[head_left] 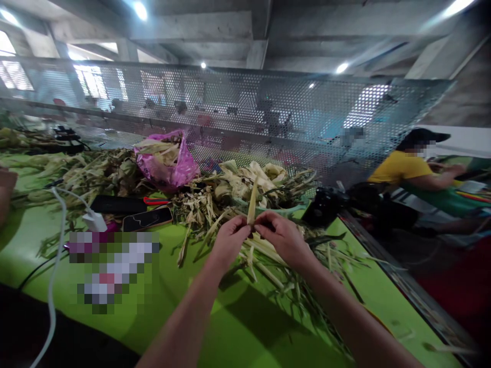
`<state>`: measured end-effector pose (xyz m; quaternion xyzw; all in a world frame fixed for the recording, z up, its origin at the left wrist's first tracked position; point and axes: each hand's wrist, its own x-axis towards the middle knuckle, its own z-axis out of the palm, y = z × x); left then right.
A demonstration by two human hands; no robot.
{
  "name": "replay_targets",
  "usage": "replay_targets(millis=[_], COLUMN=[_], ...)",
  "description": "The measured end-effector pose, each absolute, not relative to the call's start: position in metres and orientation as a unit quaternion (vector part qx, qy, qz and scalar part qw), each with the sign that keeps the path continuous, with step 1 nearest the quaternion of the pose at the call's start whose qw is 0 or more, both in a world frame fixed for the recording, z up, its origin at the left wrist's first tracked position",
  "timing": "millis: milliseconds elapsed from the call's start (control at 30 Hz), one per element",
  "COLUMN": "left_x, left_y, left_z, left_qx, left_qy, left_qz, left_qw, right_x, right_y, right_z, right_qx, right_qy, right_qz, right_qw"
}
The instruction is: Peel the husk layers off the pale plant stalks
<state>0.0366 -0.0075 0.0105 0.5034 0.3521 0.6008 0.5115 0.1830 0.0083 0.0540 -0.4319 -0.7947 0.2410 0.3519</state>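
Note:
Both hands meet above the green table, fingertips pinched around the lower end of a pale yellow-green corn husk piece (252,202) that points upward. My left hand (232,237) grips it from the left side, and my right hand (282,235) from the right. The fingers hide the husk's base. Directly behind lies a heap of dried corn husks (238,186), partly in a green basket or bowl whose rim (284,209) shows. Loose husk strips (268,268) spread beneath and to the right of my hands.
A pink plastic bag (187,166) of husks stands behind left. Two phones (148,219), a white charger (94,221) and cable lie left. A black device (322,204) sits at the right edge. A perforated metal partition (230,112) runs behind; a person in yellow (406,166) sits right.

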Motion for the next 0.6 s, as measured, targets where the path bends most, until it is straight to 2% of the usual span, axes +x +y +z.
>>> replay_targets(millis=[233,433,600], left_x=[0.0369,0.0364,0.0351], left_y=[-0.0075,-0.0099,-0.0077], left_z=[0.0104,0.017,0.014], left_qx=[0.48,0.494,0.454], left_qy=[0.352,0.393,0.384], left_qz=[0.607,0.606,0.607], left_qw=[0.527,0.485,0.527], right_x=[0.1818,0.1823,0.1817], right_y=[0.0113,0.0107,0.0109], right_z=[0.0494,0.0485,0.0491], right_qx=[-0.413,-0.423,-0.424], right_qy=[-0.753,-0.753,-0.754], right_qz=[0.341,0.326,0.318], right_qw=[0.382,0.384,0.387])
